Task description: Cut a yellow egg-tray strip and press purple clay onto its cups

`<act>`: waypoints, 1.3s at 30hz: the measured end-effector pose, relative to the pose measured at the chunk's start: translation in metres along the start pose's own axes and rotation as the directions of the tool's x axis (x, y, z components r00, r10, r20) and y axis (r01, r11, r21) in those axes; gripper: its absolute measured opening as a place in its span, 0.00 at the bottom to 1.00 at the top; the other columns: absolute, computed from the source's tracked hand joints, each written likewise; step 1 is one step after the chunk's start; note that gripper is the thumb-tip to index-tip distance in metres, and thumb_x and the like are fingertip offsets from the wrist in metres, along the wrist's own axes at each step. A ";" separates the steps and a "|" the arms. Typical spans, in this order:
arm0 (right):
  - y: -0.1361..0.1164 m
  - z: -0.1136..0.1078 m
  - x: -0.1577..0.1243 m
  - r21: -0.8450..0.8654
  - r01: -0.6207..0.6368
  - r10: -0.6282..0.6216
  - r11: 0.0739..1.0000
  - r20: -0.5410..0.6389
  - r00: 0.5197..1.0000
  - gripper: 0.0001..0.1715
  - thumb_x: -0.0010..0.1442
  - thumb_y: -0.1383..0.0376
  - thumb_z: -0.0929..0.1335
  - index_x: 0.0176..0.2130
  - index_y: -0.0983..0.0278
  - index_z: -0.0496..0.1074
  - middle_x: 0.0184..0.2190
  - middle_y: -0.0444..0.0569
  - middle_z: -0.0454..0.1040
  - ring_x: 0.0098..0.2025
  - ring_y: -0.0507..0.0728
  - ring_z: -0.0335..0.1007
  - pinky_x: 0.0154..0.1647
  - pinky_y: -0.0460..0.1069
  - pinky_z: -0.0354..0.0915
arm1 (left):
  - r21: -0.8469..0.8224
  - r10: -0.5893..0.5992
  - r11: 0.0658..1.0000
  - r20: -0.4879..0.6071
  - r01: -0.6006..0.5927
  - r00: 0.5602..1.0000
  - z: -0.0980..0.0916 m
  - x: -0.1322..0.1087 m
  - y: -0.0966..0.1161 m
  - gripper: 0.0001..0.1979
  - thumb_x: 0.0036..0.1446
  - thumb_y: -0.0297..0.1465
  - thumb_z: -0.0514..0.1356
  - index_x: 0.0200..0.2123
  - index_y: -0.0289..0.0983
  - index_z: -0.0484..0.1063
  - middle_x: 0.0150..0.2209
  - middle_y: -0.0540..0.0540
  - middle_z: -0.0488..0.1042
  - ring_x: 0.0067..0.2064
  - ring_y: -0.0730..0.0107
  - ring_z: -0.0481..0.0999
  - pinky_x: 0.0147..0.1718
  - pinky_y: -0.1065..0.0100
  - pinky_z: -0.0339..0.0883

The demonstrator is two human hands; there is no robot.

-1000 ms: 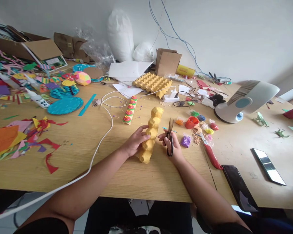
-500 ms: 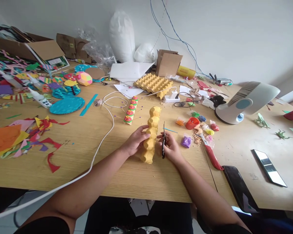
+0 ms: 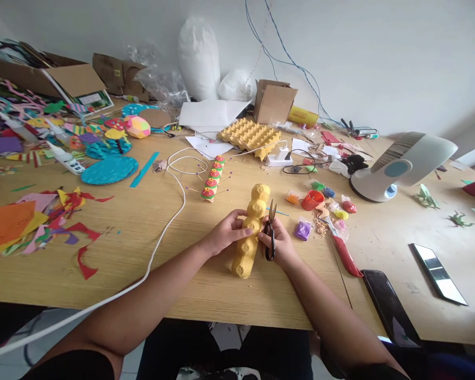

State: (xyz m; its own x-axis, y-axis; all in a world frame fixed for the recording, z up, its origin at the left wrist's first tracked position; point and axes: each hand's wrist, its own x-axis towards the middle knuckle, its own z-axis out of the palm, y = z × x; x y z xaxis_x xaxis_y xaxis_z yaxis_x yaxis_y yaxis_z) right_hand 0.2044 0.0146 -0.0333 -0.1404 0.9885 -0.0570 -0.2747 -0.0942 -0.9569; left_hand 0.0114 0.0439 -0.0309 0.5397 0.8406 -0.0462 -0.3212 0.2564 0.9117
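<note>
A yellow strip of egg carton (image 3: 246,246), a row of several bumps, is held over the near middle of the table. My left hand (image 3: 227,232) grips it from the left, thumb on top. On the other side my right hand (image 3: 279,243) holds black-handled scissors (image 3: 271,232), blades pointing away and slightly apart. Its fingertips also touch the carton strip's right edge. Beyond the strip stands a decorated caterpillar-like strip (image 3: 211,179), painted red and green, with pins sticking out of its sides.
A yellow egg tray (image 3: 250,136) lies farther back. To the right are clay packets (image 3: 302,229), a red cup (image 3: 312,199), a red-handled knife (image 3: 346,257), a phone (image 3: 390,306) and a white fan (image 3: 404,163). A white cable (image 3: 162,237) crosses at left, near paper scraps (image 3: 16,221).
The carton strip has turned and tilted so its far end points more to the right and its bumps face up. My right hand has moved in against it, and the scissors' blades show wider.
</note>
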 end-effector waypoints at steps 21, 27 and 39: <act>0.000 -0.001 0.001 -0.056 0.014 -0.014 0.998 0.014 1.000 0.25 0.51 0.57 0.78 0.45 0.57 0.67 0.32 0.40 0.67 0.32 0.52 0.64 0.35 0.48 0.65 | 0.033 -0.017 0.999 -0.019 0.017 1.000 0.004 -0.002 0.003 0.29 0.51 0.37 0.73 0.52 0.39 0.64 0.41 0.44 0.80 0.39 0.64 0.80 0.39 0.65 0.71; 0.002 -0.002 0.001 -0.028 -0.001 0.002 1.000 0.014 1.000 0.26 0.50 0.58 0.78 0.44 0.57 0.67 0.30 0.40 0.67 0.31 0.51 0.63 0.33 0.47 0.63 | 0.055 -0.019 0.998 -0.010 0.020 1.000 0.004 -0.001 0.003 0.30 0.51 0.38 0.72 0.52 0.39 0.64 0.41 0.43 0.80 0.40 0.62 0.80 0.39 0.64 0.71; 0.004 -0.004 0.002 0.029 -0.020 0.019 0.999 0.033 0.999 0.26 0.49 0.61 0.79 0.43 0.57 0.68 0.30 0.40 0.68 0.31 0.50 0.61 0.33 0.45 0.61 | 0.059 -0.022 0.998 0.015 0.022 1.000 0.002 -0.002 0.002 0.29 0.53 0.37 0.71 0.53 0.38 0.63 0.42 0.43 0.80 0.41 0.63 0.80 0.41 0.64 0.72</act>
State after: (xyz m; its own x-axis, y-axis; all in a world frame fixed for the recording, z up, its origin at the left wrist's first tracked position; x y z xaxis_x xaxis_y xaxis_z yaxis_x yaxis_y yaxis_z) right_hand 0.2063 0.0161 -0.0386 -0.1764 0.9821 -0.0659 -0.2989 -0.1173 -0.9470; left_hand 0.0115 0.0419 -0.0284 0.5580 0.8276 -0.0607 -0.2629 0.2457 0.9330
